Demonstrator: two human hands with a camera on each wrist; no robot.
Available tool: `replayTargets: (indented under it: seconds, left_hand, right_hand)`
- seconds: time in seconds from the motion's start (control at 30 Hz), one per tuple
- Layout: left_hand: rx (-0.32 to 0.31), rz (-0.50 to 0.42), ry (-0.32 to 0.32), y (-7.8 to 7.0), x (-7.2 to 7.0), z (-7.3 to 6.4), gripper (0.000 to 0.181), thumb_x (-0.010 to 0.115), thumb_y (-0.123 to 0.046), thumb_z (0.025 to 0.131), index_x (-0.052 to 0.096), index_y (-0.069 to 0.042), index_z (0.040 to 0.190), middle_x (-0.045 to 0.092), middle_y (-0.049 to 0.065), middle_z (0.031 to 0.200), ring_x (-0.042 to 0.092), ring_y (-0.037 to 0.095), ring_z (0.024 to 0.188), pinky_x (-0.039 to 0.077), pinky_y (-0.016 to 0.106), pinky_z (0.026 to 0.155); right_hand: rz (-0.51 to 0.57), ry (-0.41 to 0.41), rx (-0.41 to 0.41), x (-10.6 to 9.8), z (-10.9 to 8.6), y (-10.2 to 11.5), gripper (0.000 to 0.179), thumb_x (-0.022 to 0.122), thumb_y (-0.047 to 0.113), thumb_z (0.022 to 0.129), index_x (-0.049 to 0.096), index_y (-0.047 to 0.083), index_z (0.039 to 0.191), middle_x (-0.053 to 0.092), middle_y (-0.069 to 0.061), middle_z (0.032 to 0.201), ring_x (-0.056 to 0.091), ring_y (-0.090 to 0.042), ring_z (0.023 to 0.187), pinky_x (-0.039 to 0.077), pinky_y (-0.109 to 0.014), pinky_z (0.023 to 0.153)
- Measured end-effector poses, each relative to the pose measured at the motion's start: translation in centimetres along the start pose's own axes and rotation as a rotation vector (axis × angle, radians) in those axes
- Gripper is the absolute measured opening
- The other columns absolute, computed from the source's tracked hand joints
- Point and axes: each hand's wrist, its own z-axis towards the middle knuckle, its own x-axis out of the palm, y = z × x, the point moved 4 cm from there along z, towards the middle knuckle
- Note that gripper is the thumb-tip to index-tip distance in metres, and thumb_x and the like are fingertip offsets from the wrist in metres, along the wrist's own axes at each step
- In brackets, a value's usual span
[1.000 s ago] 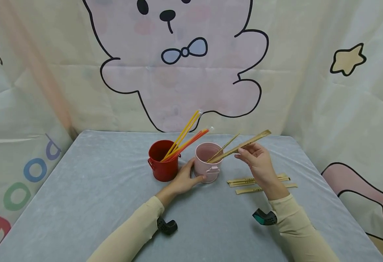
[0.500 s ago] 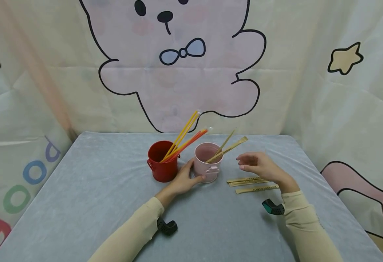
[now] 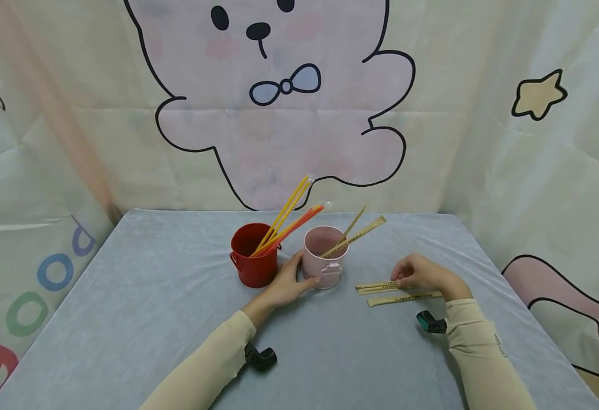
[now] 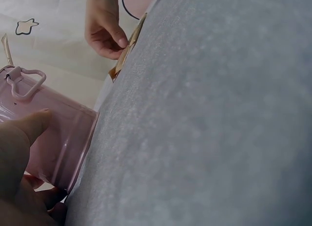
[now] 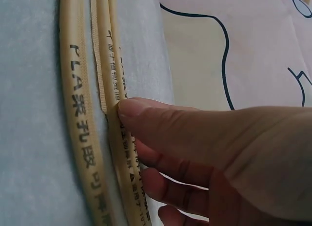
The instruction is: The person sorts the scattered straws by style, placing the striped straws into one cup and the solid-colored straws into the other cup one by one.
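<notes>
My left hand (image 3: pixel 283 286) grips the lower side of a small pink bucket (image 3: pixel 314 266), its thumb (image 4: pixel 34 123) lying along the wall in the left wrist view. Paper-wrapped straws (image 3: pixel 362 232) lean out of this bucket to the right. On the table at the right, my right hand (image 3: pixel 423 273) pinches at a pair of paper-wrapped straws (image 5: pixel 122 153), the thumb on the near side and curled fingers on the far side. Another wrapped straw (image 5: pixel 80 114) lies nearer me, apart from the hand. The hand hides the right ends of the pair in the head view.
Left of the pink bucket stands a red bucket (image 3: pixel 255 272) holding yellow straws (image 3: pixel 289 206) and orange straws (image 3: pixel 299 224). A grey-blue cloth (image 3: pixel 166 319) covers the table. A printed curtain (image 3: pixel 433 165) hangs behind it.
My right hand has let go of a wrapped straw, which now leans in the pink bucket. It has then moved right and down to the straws on the table. The left hand stays put.
</notes>
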Motion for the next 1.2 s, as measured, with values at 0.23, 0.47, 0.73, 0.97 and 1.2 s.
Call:
replayTargets:
  seconds: [0.23,0.47,0.73,0.97,1.2]
  left_hand:
    - [0.009,-0.007,0.003,0.0,-0.1,-0.1,0.081,0.072,-0.034,0.093,0.028,-0.015,0.159,0.035,0.008,0.164,0.027,0.027,0.156,0.025,0.054,0.126]
    - [-0.003,0.004,-0.002,-0.2,-0.2,0.0,0.08,0.071,-0.035,0.094,0.028,-0.015,0.159,0.034,0.008,0.164,0.027,0.027,0.156,0.025,0.053,0.126]
    - [-0.046,0.016,0.003,0.4,0.1,0.0,0.083,0.072,-0.038,0.092,0.028,-0.017,0.159,0.033,0.007,0.165,0.026,0.027,0.156,0.027,0.054,0.125]
    - [-0.05,0.02,-0.001,0.4,0.1,-0.1,0.084,0.072,-0.039,0.092,0.027,-0.016,0.159,0.031,0.008,0.166,0.025,0.028,0.156,0.025,0.055,0.125]
    - [-0.046,0.017,-0.003,0.5,0.2,-0.1,0.083,0.072,-0.038,0.093,0.027,-0.016,0.159,0.032,0.008,0.166,0.025,0.028,0.156,0.025,0.055,0.125]
  right_hand:
    - [-0.038,0.029,-0.027,0.1,0.2,0.0,0.006,0.068,-0.004,0.09,0.066,-0.006,0.085,0.065,-0.012,0.076,0.052,-0.007,0.068,0.047,-0.022,0.062]
    - [-0.035,0.021,-0.048,-0.3,0.4,0.2,0.005,0.067,0.0,0.093,0.067,-0.003,0.088,0.068,-0.01,0.082,0.057,-0.005,0.074,0.05,-0.022,0.067]
    - [-0.08,-0.081,-0.046,-0.7,-0.2,0.2,0.016,0.065,0.001,0.095,0.072,-0.007,0.106,0.071,-0.011,0.089,0.056,-0.001,0.076,0.05,-0.021,0.068]
    - [-0.138,-0.225,-0.096,-2.4,-1.5,2.4,0.021,0.063,0.005,0.098,0.071,-0.005,0.115,0.072,-0.019,0.104,0.061,0.0,0.087,0.054,-0.023,0.072]
    - [-0.079,-0.351,-0.19,-3.6,-2.9,4.8,0.019,0.063,0.002,0.098,0.071,-0.004,0.114,0.069,0.014,0.103,0.061,0.007,0.089,0.054,-0.019,0.073]
